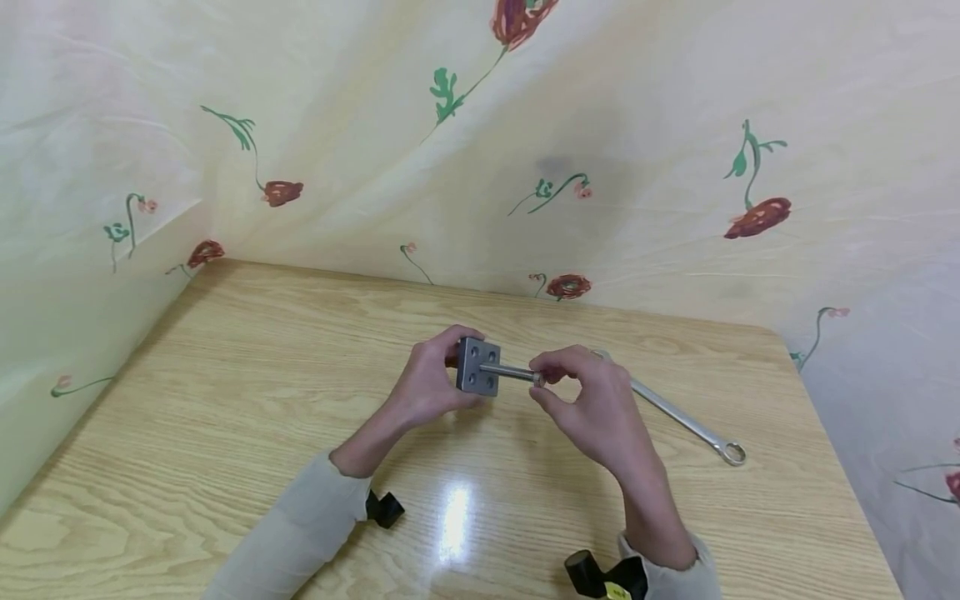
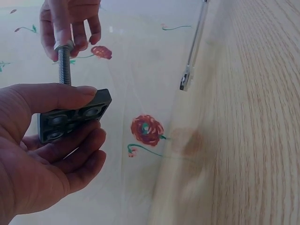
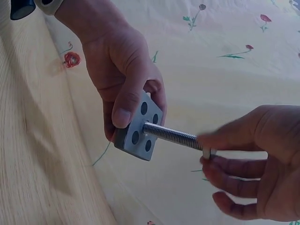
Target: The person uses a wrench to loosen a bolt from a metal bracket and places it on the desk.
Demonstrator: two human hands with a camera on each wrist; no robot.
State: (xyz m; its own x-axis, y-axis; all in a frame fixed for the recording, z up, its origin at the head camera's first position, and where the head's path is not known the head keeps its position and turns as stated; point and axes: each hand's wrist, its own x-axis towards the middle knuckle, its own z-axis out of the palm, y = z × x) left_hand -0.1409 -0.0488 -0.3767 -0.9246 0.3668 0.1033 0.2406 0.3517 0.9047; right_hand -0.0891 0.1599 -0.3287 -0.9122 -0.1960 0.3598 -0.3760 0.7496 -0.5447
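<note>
My left hand point(image 1: 429, 379) holds a small square grey metal plate point(image 1: 469, 379) by its edges, thumb on one side and fingers on the other. Several round holes show in the plate's face in the right wrist view. A long threaded bolt point(image 3: 176, 137) stands out from the middle of that face, pointing toward my right hand point(image 1: 600, 404). The thumb and a fingertip of that hand pinch the bolt's head point(image 3: 207, 153) at the far end. Both hands are raised above the wooden table point(image 1: 300, 350).
A combination wrench point(image 1: 690, 421) lies on the table to the right, its upper end partly hidden behind my right hand. Flower-printed cloth point(image 1: 360, 167) hangs along the back and both sides. Black wrist devices point(image 1: 600, 575) sit at the sleeve cuffs.
</note>
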